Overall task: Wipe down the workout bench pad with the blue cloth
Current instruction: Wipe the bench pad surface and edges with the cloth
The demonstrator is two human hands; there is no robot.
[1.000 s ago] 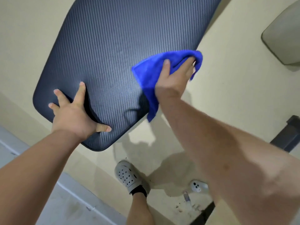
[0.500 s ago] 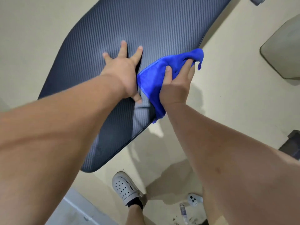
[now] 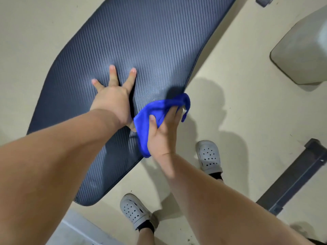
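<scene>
The dark, ribbed bench pad (image 3: 145,43) runs diagonally from the top right to the bottom left of the head view. My left hand (image 3: 113,98) lies flat on the pad's middle with fingers spread, holding nothing. My right hand (image 3: 163,133) grips the blue cloth (image 3: 152,112) and presses it against the pad's right edge, just beside my left hand. Part of the cloth hangs over that edge and below my palm.
Beige floor surrounds the pad. My two feet in grey perforated clogs (image 3: 208,156) (image 3: 134,211) stand below the pad's near end. A dark metal frame bar (image 3: 293,179) lies at the right. A pale rounded object (image 3: 304,50) sits at the upper right.
My left hand moved from the pad's near end up to its middle. My right hand slid the cloth back along the pad's right edge toward the near end.
</scene>
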